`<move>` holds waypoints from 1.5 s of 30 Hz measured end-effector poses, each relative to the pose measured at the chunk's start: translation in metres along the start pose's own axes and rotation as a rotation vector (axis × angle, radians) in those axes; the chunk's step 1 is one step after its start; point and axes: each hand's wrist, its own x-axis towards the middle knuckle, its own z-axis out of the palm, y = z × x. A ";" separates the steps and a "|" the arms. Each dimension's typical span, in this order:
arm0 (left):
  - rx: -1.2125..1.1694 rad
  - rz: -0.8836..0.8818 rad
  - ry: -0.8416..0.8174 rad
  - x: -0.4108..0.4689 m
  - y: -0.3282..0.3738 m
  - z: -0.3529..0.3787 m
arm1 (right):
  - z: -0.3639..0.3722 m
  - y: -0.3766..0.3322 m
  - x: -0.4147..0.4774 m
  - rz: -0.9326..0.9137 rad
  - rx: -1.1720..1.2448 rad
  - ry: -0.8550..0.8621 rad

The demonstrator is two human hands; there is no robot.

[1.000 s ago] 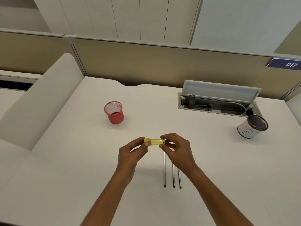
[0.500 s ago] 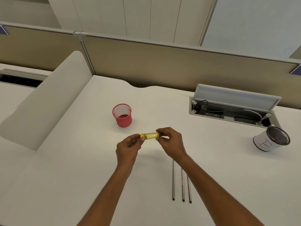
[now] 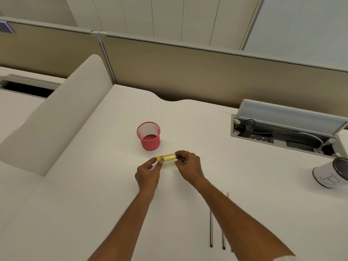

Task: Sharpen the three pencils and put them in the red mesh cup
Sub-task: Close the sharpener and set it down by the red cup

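Observation:
Both hands hold a small yellow translucent sharpener (image 3: 166,158) level above the white desk (image 3: 94,185). My left hand (image 3: 147,175) pinches its left end and my right hand (image 3: 188,166) grips its right end. The red mesh cup (image 3: 148,135) stands upright just beyond the hands, with no pencil in it. Three dark pencils (image 3: 211,228) lie side by side on the desk at the lower right, partly hidden under my right forearm.
A white cup with a dark mesh rim (image 3: 332,174) stands at the right edge. An open cable tray (image 3: 282,136) with its lid raised is sunk into the desk at the back right. A beige partition (image 3: 188,72) closes the back, a white divider (image 3: 56,113) the left.
The view has shifted, so the hands, cup and pencils sit differently in frame. Both hands still hold the yellow sharpener, now closer to the red cup. The pencils lie as before.

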 end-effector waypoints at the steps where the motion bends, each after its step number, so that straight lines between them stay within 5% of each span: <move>1: 0.007 -0.001 0.002 0.003 -0.001 0.000 | 0.003 0.002 0.002 0.007 -0.005 -0.006; 36: 0.113 0.030 0.053 0.038 -0.018 0.009 | 0.018 0.018 0.016 0.005 0.079 -0.052; 45: 0.055 0.032 0.016 0.030 -0.020 0.006 | -0.007 0.023 -0.001 0.086 0.199 0.049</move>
